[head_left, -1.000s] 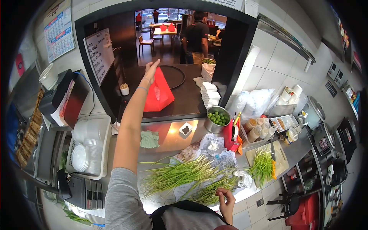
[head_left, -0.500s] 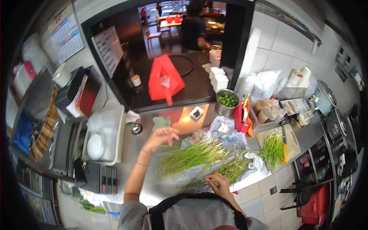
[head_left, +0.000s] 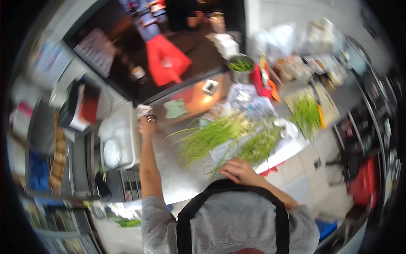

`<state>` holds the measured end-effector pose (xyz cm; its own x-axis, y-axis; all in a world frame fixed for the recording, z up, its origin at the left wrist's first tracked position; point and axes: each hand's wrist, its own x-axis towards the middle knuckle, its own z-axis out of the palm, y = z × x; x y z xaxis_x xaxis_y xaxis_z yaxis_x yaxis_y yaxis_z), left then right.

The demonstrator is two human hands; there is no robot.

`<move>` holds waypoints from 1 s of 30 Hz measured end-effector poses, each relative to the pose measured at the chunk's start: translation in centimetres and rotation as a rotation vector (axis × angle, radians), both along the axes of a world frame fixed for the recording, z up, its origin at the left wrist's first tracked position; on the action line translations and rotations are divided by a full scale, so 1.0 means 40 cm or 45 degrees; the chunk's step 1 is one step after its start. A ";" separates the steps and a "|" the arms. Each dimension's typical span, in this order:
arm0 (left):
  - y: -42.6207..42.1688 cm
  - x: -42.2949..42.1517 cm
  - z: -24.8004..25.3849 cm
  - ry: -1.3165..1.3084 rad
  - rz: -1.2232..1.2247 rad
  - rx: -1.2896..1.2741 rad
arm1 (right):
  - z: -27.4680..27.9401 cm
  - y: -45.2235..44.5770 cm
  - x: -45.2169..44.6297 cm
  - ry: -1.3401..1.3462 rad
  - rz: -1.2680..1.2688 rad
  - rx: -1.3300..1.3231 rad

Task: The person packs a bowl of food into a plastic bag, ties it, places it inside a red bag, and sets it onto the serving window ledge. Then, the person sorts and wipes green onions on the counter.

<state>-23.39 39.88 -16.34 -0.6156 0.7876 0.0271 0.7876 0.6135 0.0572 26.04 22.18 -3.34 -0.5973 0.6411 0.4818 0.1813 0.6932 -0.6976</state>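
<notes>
At the counter's left, my left hand (head_left: 146, 127) is at a small silver call bell (head_left: 151, 118). Blur hides how its fingers are set against the bell. Close to my body at the counter's front edge, my right hand (head_left: 238, 171) has its fingers curled. Whatever may be between them is hidden. Just beyond it lie thin green stalks (head_left: 262, 146). A larger spread of long green stalks with pale ends (head_left: 211, 137) covers the middle of the counter, partly over paper or plastic.
A white bin (head_left: 134, 146) with plastic containers stands left. Beyond the counter, a red bag (head_left: 165, 63) sits on the pass ledge. A metal pot of green pieces (head_left: 242, 70) is at the back. Cut greens (head_left: 306, 112) and a knife (head_left: 316, 94) lie on a board at right.
My left hand has moved from above the stalks left to the bell. My right hand remains near the front edge, its fingers more curled. The camera view has shifted and blurred.
</notes>
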 end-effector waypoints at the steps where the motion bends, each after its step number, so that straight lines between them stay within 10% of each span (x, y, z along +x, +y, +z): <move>1: 0.012 -0.008 -0.018 0.124 -0.043 0.017 | 0.002 -0.004 0.002 0.009 -0.026 0.023; 13: 0.037 0.082 0.000 -0.082 -0.225 0.272 | -0.058 0.012 0.099 -0.046 -0.429 -0.061; 21: -0.195 0.505 0.122 -0.512 -0.994 0.681 | -0.228 0.228 0.398 -0.503 -1.943 0.160; 30: -0.270 0.693 0.080 -0.650 -0.996 0.742 | -0.167 0.238 0.463 -0.572 -1.820 0.175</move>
<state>4.32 29.09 -13.16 0.0034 0.9138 0.4061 0.7483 -0.2718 0.6052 44.54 31.70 -10.03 0.3642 0.7610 0.5368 0.9174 -0.1939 -0.3476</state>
